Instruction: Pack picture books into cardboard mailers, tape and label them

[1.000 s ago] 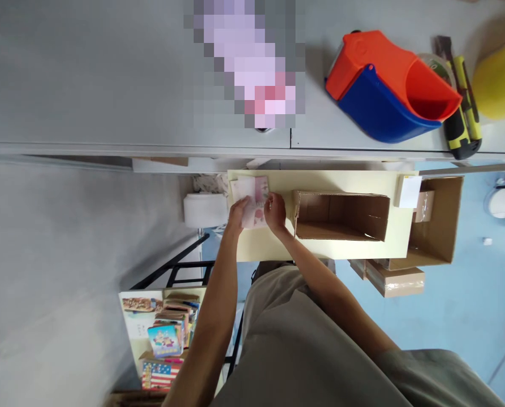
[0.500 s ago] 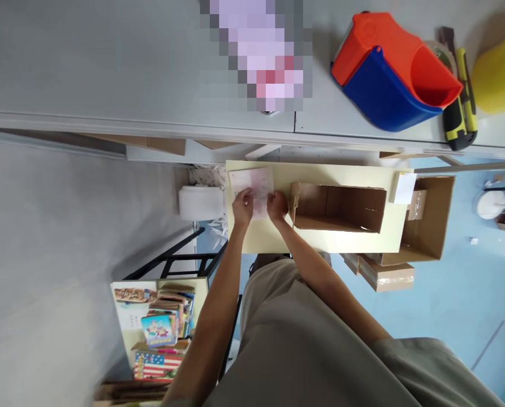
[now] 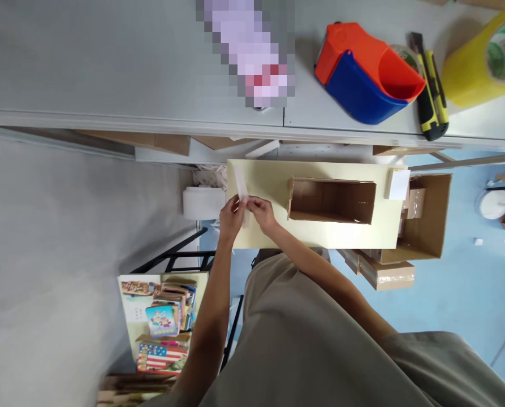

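Observation:
A whitish paper sheet point(image 3: 241, 180) shows as a narrow strip near the left end of the pale yellow board point(image 3: 332, 237); whether it is folded or turned on edge I cannot tell. My left hand point(image 3: 232, 219) is closed on its left side, thumb and fingers pinched together. From the right, my right hand point(image 3: 262, 213) pinches the same paper, fingertips almost meeting those of the left. An open, upright cardboard box point(image 3: 332, 217) stands on the board to the right of my hands. A small white box point(image 3: 398, 184) lies at the board's right end.
Along the grey worktop point(image 3: 129, 62) ahead are a red and blue tape dispenser point(image 3: 362, 79), a yellow-black utility knife point(image 3: 432, 93) and a yellow tape roll point(image 3: 468, 68). Right of the board sits a larger carton point(image 3: 432, 220). Books point(image 3: 163, 319) lie at the lower left.
The paper lay flat and wide; now it shows as a narrow strip. My right hand has moved left, close to my left hand, which has shifted slightly left and down. The view has shifted slightly.

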Demonstrator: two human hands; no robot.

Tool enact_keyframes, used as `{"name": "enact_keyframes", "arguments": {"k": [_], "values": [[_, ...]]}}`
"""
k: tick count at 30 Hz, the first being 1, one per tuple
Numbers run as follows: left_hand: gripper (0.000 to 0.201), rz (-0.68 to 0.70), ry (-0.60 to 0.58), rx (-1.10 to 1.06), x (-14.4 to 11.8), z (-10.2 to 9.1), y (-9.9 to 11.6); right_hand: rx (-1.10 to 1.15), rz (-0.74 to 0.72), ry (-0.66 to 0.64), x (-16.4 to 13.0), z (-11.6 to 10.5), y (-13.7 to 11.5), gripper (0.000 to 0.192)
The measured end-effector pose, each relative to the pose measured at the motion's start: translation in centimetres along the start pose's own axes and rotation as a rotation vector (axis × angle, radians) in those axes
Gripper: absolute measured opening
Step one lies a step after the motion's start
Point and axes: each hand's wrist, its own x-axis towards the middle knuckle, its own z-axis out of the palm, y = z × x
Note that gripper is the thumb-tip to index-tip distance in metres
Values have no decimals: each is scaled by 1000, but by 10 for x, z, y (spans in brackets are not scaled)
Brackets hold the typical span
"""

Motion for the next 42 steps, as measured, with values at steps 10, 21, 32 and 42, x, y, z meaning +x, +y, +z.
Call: {"name": "enact_keyframes", "arguments": {"k": [10, 21, 32, 42], "values": [[47, 209, 252, -22, -81, -36, 105, -178, -297, -224, -95, 5, -88, 39], [30, 695, -150, 688, -121, 11, 246, -1264, -1088, -193, -192, -135, -300, 26], [36, 668, -428, 737, -75, 93, 273, -1939, -510, -288, -180, -206, -310, 51], [35, 530, -485, 827, -22, 101, 211, -1886, -319, -310, -117, -241, -264, 43]]}}
